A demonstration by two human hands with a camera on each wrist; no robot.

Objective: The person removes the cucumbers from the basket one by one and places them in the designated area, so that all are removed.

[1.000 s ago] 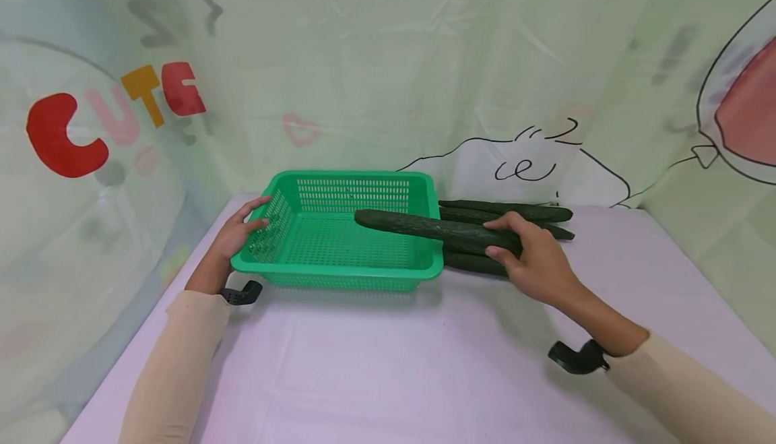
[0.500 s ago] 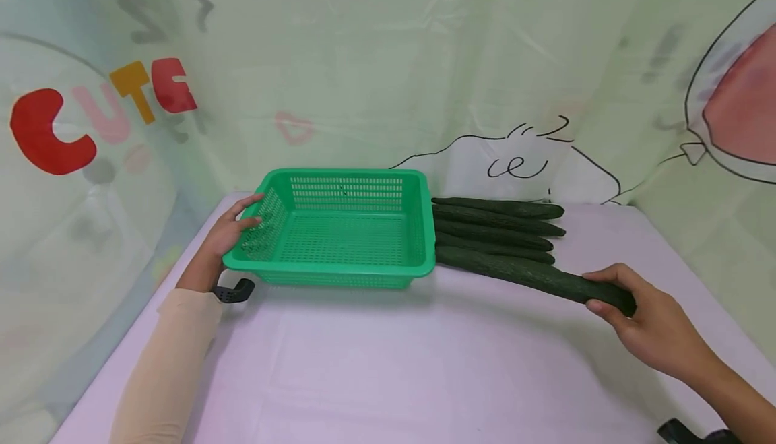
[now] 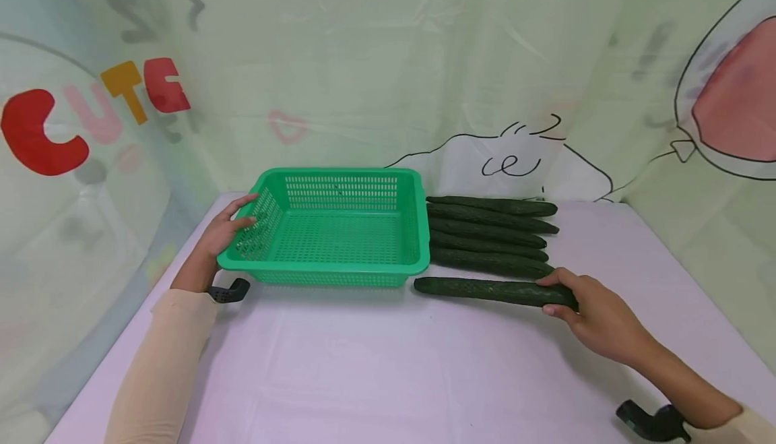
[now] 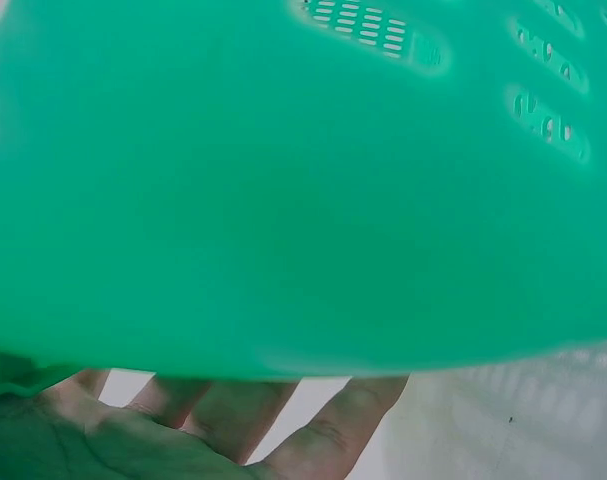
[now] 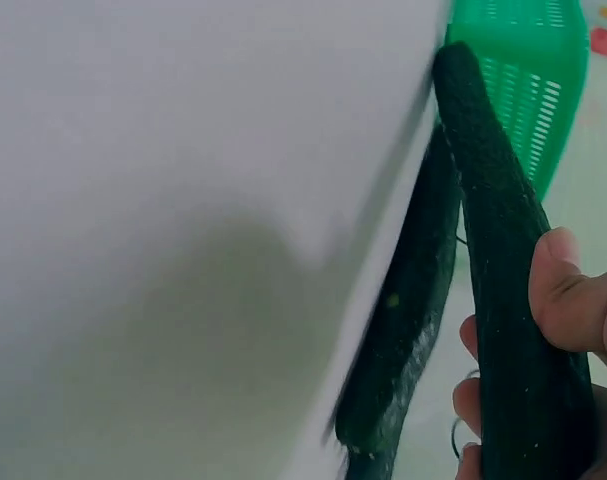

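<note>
My right hand [image 3: 597,316] grips the right end of a dark green cucumber [image 3: 485,289], which lies lengthwise in front of the others. In the right wrist view the thumb presses on one side of this cucumber [image 5: 508,260] and fingertips show at the other. Several more cucumbers [image 3: 485,238] lie side by side behind it, their left ends against or behind the basket. My left hand [image 3: 221,232] holds the left rim of the green plastic basket [image 3: 324,270], with two digits over the edge. From the left wrist, the basket wall [image 4: 283,230] covers most of the view and hides the fingertips.
The table has a pale lilac cloth [image 3: 364,363]. A printed curtain [image 3: 364,60] with letters and drawings hangs close behind the basket and along both sides. Black wrist mounts [image 3: 655,422] sit on both forearms. Nothing lies inside the basket.
The held cucumber has gone from over the basket's right edge out to the front right, then back left, now lying straighter in front of the row. My left hand keeps its place on the rim.
</note>
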